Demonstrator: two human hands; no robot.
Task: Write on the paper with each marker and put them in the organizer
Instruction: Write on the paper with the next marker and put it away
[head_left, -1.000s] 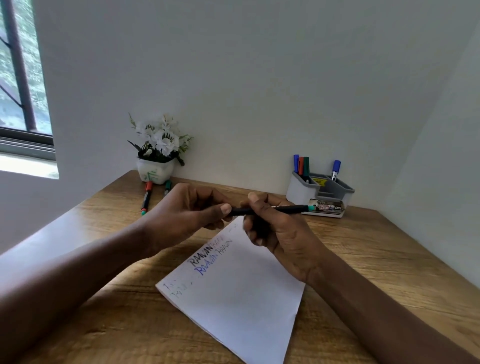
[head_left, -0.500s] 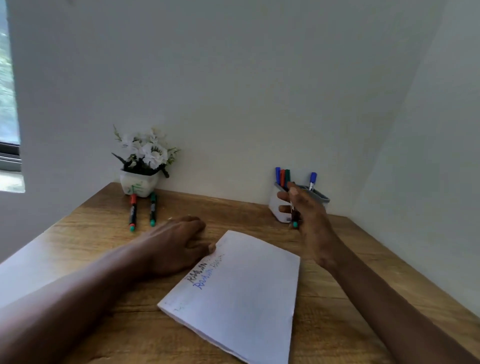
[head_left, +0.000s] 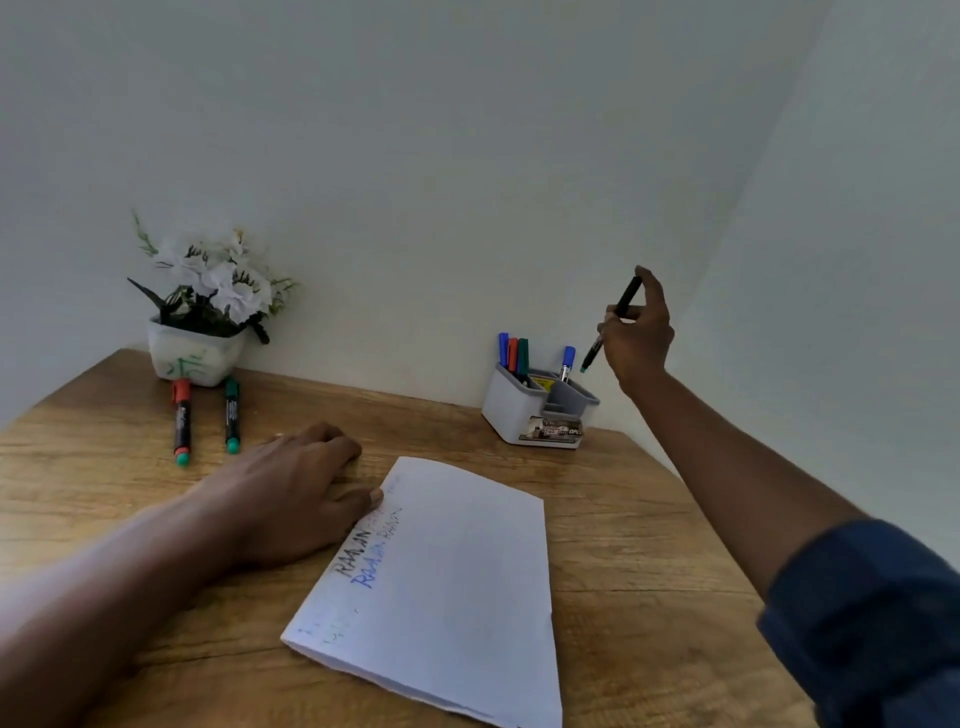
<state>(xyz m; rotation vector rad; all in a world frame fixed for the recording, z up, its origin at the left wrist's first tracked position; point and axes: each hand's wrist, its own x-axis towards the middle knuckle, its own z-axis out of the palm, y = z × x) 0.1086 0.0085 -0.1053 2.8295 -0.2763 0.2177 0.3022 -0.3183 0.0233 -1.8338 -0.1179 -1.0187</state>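
Observation:
My right hand (head_left: 638, 338) holds a black marker (head_left: 623, 304) tilted, its green end pointing down, in the air just right of and above the grey organizer (head_left: 506, 410). The organizer stands at the back of the table with several markers upright in it: blue, red and green at its left, one blue (head_left: 568, 362) in the middle. My left hand (head_left: 280, 499) lies flat on the table, thumb touching the left edge of the white paper (head_left: 452, 587), which bears black and blue writing. Two more markers, a red-capped one (head_left: 181, 421) and a green-capped one (head_left: 231, 415), lie on the table at the left.
A white pot of white flowers (head_left: 197, 312) stands at the back left against the wall, right behind the two lying markers. The wooden table (head_left: 623, 545) meets walls at the back and on the right.
My hands parted from in front of me. The right hand carried the black marker away and up beside the organizer. The left hand dropped flat onto the table by the paper.

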